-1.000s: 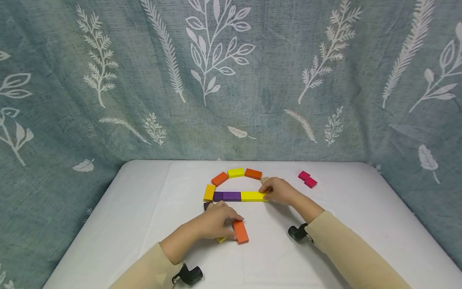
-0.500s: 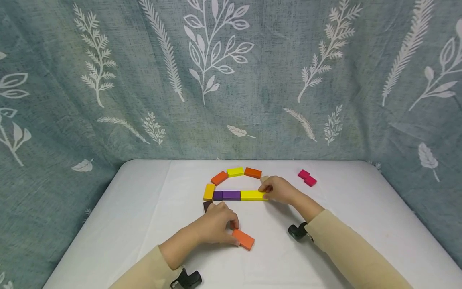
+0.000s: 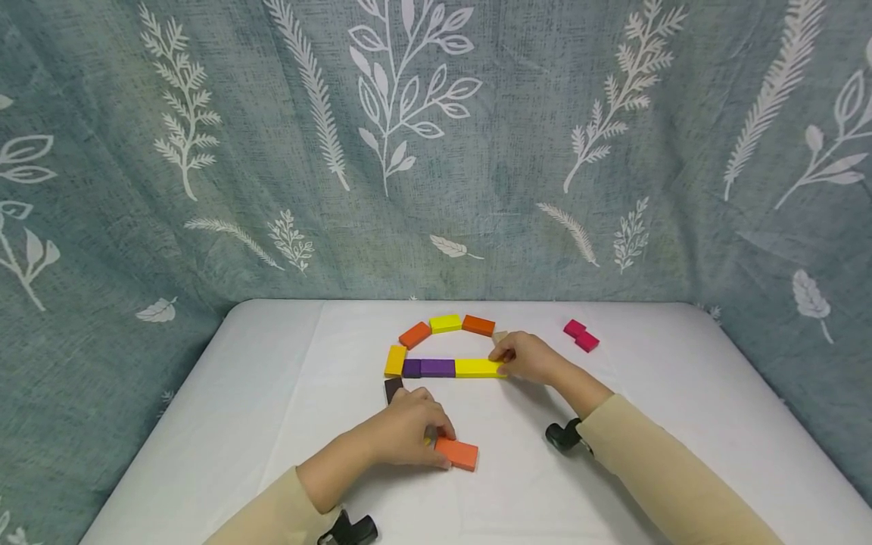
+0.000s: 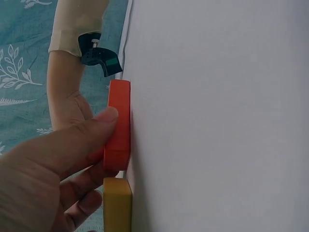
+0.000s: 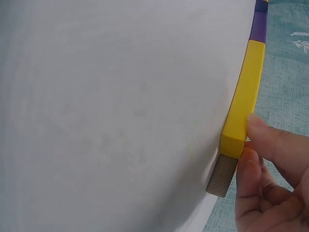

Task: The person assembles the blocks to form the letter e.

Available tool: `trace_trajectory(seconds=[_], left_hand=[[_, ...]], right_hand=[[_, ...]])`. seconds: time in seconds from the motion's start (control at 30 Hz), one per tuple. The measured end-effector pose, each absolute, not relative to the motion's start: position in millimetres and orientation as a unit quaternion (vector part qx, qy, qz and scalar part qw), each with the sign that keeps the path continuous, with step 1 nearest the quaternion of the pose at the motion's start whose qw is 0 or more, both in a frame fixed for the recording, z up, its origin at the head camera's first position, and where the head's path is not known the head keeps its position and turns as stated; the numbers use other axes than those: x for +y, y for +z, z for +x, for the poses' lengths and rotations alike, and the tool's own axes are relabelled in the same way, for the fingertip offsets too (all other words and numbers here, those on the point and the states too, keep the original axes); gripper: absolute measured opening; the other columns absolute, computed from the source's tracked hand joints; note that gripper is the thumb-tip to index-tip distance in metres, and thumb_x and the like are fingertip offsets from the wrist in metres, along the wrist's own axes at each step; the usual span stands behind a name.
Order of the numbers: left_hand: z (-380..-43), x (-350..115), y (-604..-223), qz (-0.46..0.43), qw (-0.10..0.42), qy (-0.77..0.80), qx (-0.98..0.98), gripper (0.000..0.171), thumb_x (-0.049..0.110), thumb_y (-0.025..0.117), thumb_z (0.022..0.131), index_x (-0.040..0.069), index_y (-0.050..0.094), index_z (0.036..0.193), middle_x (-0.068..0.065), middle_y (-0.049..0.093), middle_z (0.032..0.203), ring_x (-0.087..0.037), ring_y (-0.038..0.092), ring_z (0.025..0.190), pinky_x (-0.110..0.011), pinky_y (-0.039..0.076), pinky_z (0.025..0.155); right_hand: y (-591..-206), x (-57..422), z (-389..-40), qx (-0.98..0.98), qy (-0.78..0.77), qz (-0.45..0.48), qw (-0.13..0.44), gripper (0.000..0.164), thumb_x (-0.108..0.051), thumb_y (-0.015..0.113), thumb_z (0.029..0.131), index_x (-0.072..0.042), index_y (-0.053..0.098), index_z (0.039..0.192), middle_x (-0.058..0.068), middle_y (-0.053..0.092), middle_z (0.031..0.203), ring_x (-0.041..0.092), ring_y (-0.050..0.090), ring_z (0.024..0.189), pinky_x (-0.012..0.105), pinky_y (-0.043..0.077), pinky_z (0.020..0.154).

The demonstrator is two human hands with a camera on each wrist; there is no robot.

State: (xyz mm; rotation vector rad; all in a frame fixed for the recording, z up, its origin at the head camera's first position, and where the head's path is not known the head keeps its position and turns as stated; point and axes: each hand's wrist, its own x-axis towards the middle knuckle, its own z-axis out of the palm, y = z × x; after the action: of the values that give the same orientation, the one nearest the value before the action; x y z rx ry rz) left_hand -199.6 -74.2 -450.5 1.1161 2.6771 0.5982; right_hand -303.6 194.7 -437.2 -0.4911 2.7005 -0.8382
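Note:
Low at the centre of the head view, my left hand (image 3: pixel 409 428) pinches an orange block (image 3: pixel 458 454) between thumb and fingers. The left wrist view shows the thumb on the face of this block, with a yellow block (image 4: pixel 118 205) close by its end. Behind the knuckles a dark brown block (image 3: pixel 393 390) is partly covered. My right hand (image 3: pixel 531 357) pinches the right end of a long yellow block (image 3: pixel 477 369). Purple blocks (image 3: pixel 437 369) continue that row leftward. A plain wooden block (image 5: pixel 222 175) sits at the yellow block's end, by the right fingertips.
Beyond the row, an arc runs through an amber block (image 3: pixel 395 361), an orange block (image 3: pixel 414 334), a yellow block (image 3: pixel 446 323) and a darker orange block (image 3: pixel 478 325). Two pink blocks (image 3: pixel 581 335) lie at right on the white tabletop (image 3: pixel 286 393). A patterned curtain (image 3: pixel 518 250) hangs behind.
The orange block in my left hand has turned from steeply slanted to nearly crosswise, and the hand has drawn slightly nearer. My right hand stays at the long yellow block.

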Motion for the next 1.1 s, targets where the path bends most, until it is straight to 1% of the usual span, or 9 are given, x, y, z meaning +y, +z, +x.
trace_trajectory(seconds=[0.2, 0.33, 0.77, 1.1], left_hand=[[-195.9, -77.5, -450.9, 0.379, 0.082, 0.197, 0.9, 0.026, 0.049, 0.084, 0.077, 0.035, 0.074, 0.096, 0.029, 0.06, 0.089, -0.002, 0.044, 0.095, -0.035, 0.028, 0.083], [-195.6, -78.7, -451.3, 0.371, 0.086, 0.198, 0.903, 0.025, 0.049, 0.084, 0.077, 0.036, 0.074, 0.096, 0.029, 0.059, 0.087, -0.003, 0.044, 0.094, -0.035, 0.028, 0.082], [-194.8, -80.9, -450.2, 0.358, 0.102, 0.207, 0.905, 0.025, 0.05, 0.084, 0.077, 0.036, 0.074, 0.095, 0.028, 0.059, 0.087, -0.003, 0.044, 0.095, -0.035, 0.028, 0.084], [-194.5, -81.4, -452.1, 0.36, 0.101, 0.212, 0.903, 0.026, 0.05, 0.085, 0.076, 0.036, 0.074, 0.094, 0.029, 0.059, 0.086, -0.002, 0.044, 0.094, -0.035, 0.028, 0.084]], right_hand=[[-436.6, 195.5, -303.8, 0.931, -0.294, -0.171, 0.136, 0.018, -0.001, 0.074, 0.088, -0.004, 0.077, 0.106, 0.005, 0.069, 0.101, 0.02, 0.057, 0.09, 0.034, 0.051, 0.083], [-436.0, 195.6, -303.4, 0.931, -0.294, -0.168, 0.137, 0.019, -0.001, 0.074, 0.088, -0.004, 0.077, 0.106, 0.005, 0.069, 0.102, 0.02, 0.057, 0.09, 0.034, 0.051, 0.083], [-434.7, 195.0, -303.0, 0.93, -0.297, -0.164, 0.14, 0.02, 0.0, 0.075, 0.088, -0.004, 0.077, 0.107, 0.005, 0.068, 0.101, 0.02, 0.057, 0.09, 0.034, 0.052, 0.082], [-435.0, 194.5, -302.4, 0.93, -0.296, -0.166, 0.143, 0.02, -0.001, 0.075, 0.088, -0.005, 0.077, 0.107, 0.005, 0.068, 0.102, 0.02, 0.057, 0.089, 0.033, 0.052, 0.082]])
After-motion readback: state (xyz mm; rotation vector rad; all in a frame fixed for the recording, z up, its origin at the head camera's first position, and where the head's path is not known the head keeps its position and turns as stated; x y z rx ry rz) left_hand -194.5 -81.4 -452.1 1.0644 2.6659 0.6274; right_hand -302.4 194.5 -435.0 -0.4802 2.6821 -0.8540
